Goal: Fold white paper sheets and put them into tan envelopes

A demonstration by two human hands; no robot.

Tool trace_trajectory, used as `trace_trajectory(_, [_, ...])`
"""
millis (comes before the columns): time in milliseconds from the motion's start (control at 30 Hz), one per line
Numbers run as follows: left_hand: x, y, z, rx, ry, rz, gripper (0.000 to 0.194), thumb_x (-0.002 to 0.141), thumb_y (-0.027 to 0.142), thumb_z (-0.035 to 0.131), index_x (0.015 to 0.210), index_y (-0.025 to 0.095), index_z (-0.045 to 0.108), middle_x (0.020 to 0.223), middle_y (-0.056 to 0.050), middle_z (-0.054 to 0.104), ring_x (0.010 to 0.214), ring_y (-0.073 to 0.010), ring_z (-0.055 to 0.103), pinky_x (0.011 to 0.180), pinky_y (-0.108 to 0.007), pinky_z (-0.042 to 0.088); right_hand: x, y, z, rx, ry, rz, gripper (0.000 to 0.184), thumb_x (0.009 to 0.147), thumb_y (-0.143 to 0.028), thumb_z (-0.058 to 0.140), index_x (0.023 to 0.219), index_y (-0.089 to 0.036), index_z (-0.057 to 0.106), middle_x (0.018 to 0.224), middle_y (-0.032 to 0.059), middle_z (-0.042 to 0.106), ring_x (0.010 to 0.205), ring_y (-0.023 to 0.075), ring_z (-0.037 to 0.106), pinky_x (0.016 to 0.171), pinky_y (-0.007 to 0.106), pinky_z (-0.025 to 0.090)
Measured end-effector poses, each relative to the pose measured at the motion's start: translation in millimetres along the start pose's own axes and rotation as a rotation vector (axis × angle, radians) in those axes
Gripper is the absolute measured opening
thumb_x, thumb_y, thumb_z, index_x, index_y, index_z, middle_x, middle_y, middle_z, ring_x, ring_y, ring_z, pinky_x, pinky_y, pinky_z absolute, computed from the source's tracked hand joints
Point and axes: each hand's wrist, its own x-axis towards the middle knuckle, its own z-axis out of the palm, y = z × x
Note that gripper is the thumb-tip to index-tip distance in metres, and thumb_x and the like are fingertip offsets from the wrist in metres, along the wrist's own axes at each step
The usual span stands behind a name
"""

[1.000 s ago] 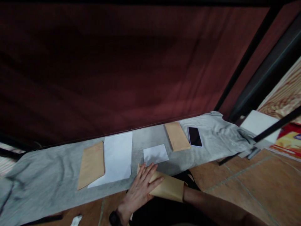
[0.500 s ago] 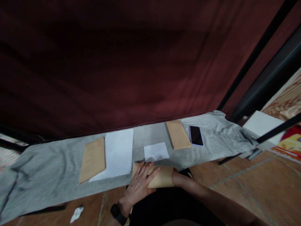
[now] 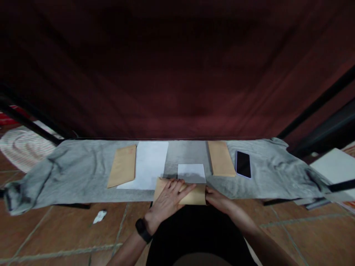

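A brown paper envelope [image 3: 195,195] lies at the bench's front edge, over my lap. My left hand [image 3: 170,195] rests across it, fingers stretched out and lying flat on the paper. At the envelope's right end is my right hand [image 3: 215,197]; its fingertips are hidden in or behind that end, so their grip does not show. Just beyond the envelope lies a small white sheet of paper [image 3: 191,171]. To the left, a second brown envelope [image 3: 122,166] overlaps large white paper [image 3: 151,162]. Another stack of brown envelopes [image 3: 222,159] lies to the right.
A phone [image 3: 243,164] lies right of the envelope stack. Grey cloth [image 3: 83,166] covers the narrow bench. Behind it hangs a dark red fabric [image 3: 177,92], with black bars at both sides. A crumpled white scrap [image 3: 100,216] is on the tiled floor.
My right hand has drawn back out of the envelope's right end, where it was in up to the wrist. My left hand stays on the envelope. The camera view has turned and levelled.
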Motion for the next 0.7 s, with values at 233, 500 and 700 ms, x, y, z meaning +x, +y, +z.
trace_trajectory(233, [-6.5,-22.6,-16.1,0.11,0.037,-0.19,0.097,0.084,0.032,0.076,0.159,0.037,0.015,0.141,-0.011,0.052,0.129,-0.0292,0.05,0.115,-0.049,0.03,29.9,30.3,-40.1,-0.369,0.394,-0.054,0.044,0.085,-0.053,0.05,0.107,-0.02,0.068,0.095,0.0091,0.07,0.085,0.0237,0.068,0.082,0.039,0.055])
trace_trajectory(500, [-17.6,-31.2,-22.6,0.122,-0.002,-0.231,0.108,0.081,0.035,0.08,0.16,0.038,0.006,0.146,-0.01,0.049,0.136,-0.0293,0.046,0.118,-0.05,0.022,49.3,55.1,-29.2,-1.184,0.573,0.031,0.055,0.091,-0.046,0.058,0.132,-0.01,0.05,0.122,0.024,0.06,0.112,0.0346,0.062,0.092,0.041,0.049])
trace_trajectory(700, [-21.1,-33.4,-15.5,0.09,-0.015,-0.248,0.113,0.078,0.038,0.082,0.16,0.035,0.005,0.147,-0.012,0.048,0.136,-0.031,0.046,0.117,-0.05,0.024,57.7,49.0,-24.0,-1.235,0.527,0.129,0.043,0.091,-0.044,0.06,0.12,-0.012,0.055,0.111,0.0204,0.066,0.102,0.0307,0.068,0.083,0.035,0.05])
